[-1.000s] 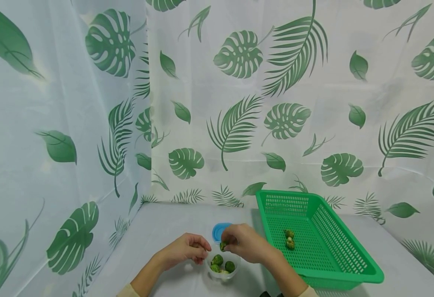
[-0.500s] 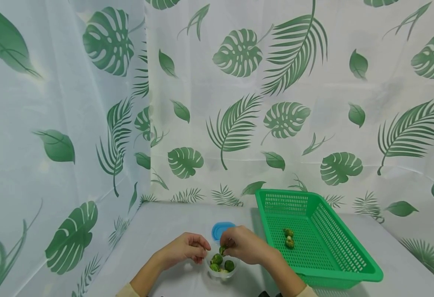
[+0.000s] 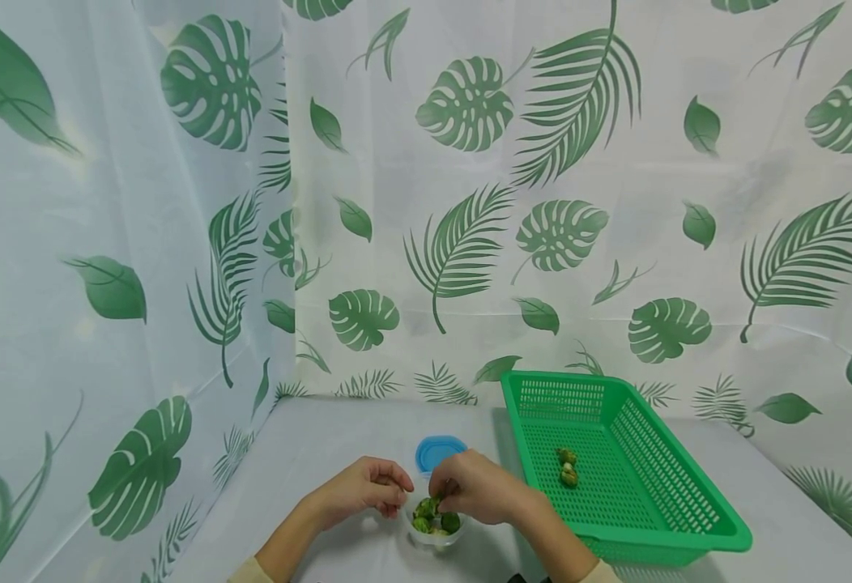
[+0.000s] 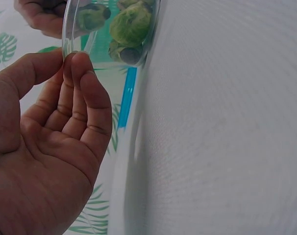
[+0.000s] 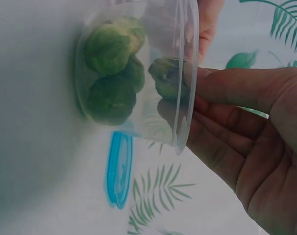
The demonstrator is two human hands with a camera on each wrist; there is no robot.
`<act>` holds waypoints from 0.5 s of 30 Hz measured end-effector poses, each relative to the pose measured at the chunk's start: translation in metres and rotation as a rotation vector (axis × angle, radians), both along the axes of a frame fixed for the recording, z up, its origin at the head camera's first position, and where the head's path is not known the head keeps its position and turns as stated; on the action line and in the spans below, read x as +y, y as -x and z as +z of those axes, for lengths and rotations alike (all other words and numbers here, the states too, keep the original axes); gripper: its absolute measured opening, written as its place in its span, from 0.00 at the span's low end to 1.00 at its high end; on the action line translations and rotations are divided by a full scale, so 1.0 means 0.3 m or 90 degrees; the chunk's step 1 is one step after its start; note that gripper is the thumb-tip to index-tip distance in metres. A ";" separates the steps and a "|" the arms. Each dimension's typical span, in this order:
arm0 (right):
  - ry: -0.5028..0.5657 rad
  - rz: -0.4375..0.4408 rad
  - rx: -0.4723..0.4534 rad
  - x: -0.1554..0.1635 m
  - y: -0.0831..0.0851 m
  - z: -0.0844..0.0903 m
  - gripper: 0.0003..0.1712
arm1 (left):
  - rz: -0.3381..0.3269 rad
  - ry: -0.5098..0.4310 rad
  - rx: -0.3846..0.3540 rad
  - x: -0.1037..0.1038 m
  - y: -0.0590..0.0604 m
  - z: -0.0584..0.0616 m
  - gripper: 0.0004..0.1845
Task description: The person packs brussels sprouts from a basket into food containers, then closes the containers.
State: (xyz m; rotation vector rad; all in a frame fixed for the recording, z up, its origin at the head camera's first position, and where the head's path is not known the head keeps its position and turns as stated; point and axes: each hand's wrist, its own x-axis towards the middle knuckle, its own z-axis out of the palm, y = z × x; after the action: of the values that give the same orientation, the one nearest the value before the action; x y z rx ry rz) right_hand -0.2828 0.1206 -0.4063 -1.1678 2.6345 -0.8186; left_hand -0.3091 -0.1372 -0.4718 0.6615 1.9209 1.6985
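Sprout pinched by right hand in tub, left hand pinching rim

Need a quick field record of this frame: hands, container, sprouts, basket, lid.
left hand: fingertips pinch the rim of the clear container
right hand: pinches a Brussels sprout at the container's mouth
container contents: other sprouts already inside
green basket: right of the container, holds two sprouts
blue lid: on the table behind the container, off it
surface: white table
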 end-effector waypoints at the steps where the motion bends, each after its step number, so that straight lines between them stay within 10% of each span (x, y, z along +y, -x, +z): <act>1: -0.004 0.000 0.000 -0.001 0.001 -0.001 0.07 | 0.000 0.000 0.000 0.000 0.000 0.000 0.17; 15: -0.030 -0.005 -0.015 -0.015 -0.002 -0.017 0.07 | 0.002 0.002 -0.003 0.001 -0.004 0.004 0.16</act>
State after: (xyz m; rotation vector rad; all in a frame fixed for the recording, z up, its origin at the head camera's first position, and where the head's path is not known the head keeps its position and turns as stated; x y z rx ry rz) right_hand -0.2823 0.1160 -0.4114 -1.1308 2.6262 -0.7632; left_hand -0.3079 -0.1371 -0.4706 0.6539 1.9219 1.6968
